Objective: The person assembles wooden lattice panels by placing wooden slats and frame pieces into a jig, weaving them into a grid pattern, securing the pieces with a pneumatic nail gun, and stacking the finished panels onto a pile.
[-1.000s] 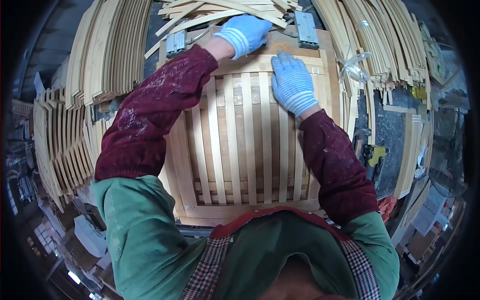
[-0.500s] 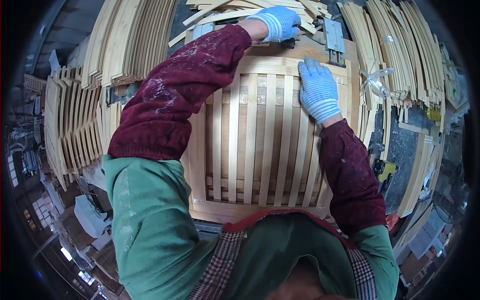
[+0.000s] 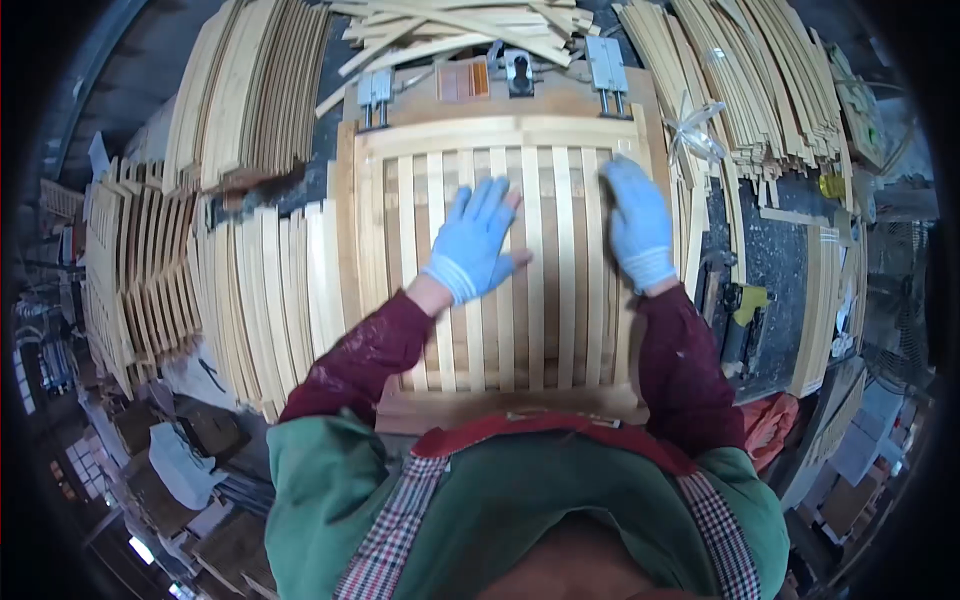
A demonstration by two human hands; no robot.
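A slatted wooden panel [image 3: 500, 132] with pale upright slats lies in front of me within a wooden frame on the bench. My left hand [image 3: 472, 242], in a blue glove with bare thumb and index fingertips, is over the slats left of the middle, fingers spread and holding nothing. My right hand [image 3: 640, 225], also gloved in blue, is at the panel's right side with fingers stretched out; it is slightly blurred. Whether either hand touches the wood I cannot tell. Beyond the far rail sits a metal fixture with a black knob [image 3: 519, 75], flanked by a left metal clamp [image 3: 375, 92] and a right metal clamp [image 3: 606, 75].
Stacked wooden strips stand at the far left [image 3: 245, 95], near left [image 3: 270, 290] and far right [image 3: 755, 80]. Loose strips [image 3: 440, 25] lie across the back. A yellow-green tool [image 3: 748, 302] rests at right, above a red bag [image 3: 768, 430].
My left hand has come back from the black knob to over the slats, its fingers now spread. My right hand has moved slightly towards me from the far rail. The view has shifted.
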